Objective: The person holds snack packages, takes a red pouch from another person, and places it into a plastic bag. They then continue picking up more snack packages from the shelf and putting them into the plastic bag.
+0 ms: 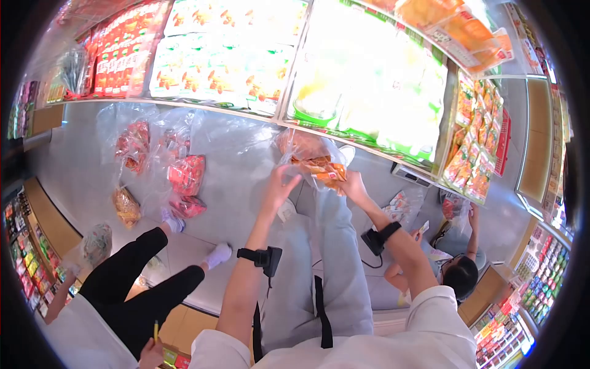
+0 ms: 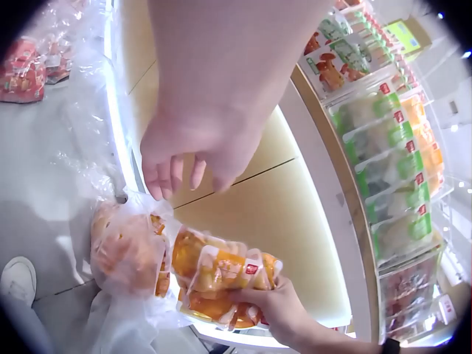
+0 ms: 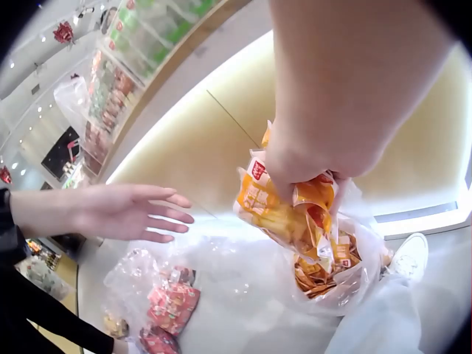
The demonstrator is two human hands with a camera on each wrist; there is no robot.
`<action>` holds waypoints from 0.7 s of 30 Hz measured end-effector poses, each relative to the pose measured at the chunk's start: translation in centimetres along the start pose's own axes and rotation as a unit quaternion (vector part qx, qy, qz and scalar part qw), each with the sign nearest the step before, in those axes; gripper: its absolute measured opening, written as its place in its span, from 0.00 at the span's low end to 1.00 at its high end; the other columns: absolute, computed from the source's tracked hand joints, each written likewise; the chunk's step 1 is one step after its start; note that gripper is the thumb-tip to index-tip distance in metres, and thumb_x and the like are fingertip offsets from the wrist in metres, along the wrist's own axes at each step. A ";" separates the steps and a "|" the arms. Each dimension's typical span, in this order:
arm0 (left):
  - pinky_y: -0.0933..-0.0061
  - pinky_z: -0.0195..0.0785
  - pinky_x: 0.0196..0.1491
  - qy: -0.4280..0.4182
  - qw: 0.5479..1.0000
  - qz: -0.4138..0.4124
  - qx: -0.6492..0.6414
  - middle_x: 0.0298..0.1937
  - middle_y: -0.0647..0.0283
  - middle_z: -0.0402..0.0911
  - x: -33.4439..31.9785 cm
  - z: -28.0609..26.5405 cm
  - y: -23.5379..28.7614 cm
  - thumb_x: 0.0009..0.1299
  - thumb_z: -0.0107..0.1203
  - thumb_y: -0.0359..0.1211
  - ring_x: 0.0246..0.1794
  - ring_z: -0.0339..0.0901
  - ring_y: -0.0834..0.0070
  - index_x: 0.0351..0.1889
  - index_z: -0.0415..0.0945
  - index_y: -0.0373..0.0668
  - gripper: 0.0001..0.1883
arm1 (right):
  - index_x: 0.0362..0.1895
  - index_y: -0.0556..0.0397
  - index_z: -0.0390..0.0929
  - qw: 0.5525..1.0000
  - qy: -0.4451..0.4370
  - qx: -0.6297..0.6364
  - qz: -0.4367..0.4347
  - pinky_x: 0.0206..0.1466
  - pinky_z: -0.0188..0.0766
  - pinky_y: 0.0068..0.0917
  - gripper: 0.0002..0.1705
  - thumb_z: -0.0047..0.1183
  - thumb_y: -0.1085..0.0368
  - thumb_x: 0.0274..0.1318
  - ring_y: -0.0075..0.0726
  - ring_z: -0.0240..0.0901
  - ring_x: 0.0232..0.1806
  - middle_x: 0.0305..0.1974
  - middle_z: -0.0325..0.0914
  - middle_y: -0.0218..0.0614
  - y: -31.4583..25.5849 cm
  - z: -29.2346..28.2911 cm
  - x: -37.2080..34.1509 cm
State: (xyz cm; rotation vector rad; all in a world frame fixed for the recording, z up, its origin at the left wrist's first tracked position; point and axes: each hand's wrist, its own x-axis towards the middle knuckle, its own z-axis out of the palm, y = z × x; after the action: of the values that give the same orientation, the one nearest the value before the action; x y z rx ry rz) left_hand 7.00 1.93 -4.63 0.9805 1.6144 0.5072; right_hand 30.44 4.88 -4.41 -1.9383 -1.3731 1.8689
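Orange snack packets [image 2: 221, 276] are gripped by my right hand [image 1: 351, 187], whose thumb lies over them in the left wrist view. Just beside them is a clear plastic bag [image 3: 332, 284] with more orange packets inside. My left hand [image 1: 281, 187] is on the other side of the bag's mouth; in the right wrist view that left hand [image 3: 122, 212] has its fingers extended and nothing in them. In the left wrist view the left hand [image 2: 203, 151] hangs above the bag, its fingers pointing down.
Clear bags with red packs [image 1: 186, 175] and a brown pack [image 1: 126, 207] lie on the grey floor [image 1: 230, 154] at left. A lit display shelf [image 1: 215, 107] runs along the front. One person in black trousers [image 1: 117, 280] is at left, another crouches at right.
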 end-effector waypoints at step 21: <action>0.74 0.66 0.50 -0.314 0.862 -0.022 -0.397 0.49 0.63 0.74 -18.4 -6.1 28.1 0.64 0.53 0.31 0.48 0.72 0.78 0.55 0.64 0.38 0.21 | 0.55 0.57 0.55 0.940 -0.154 0.279 -0.123 0.52 0.66 0.24 0.33 0.58 0.71 0.47 0.25 0.65 0.50 0.49 0.67 0.35 -24.2 -7.3 -25.8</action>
State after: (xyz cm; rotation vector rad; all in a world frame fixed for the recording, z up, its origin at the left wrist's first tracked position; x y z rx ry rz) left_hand 11.01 3.87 29.23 0.3955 0.7096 0.6581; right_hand 28.75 5.59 31.71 -1.1880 -0.9364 2.1824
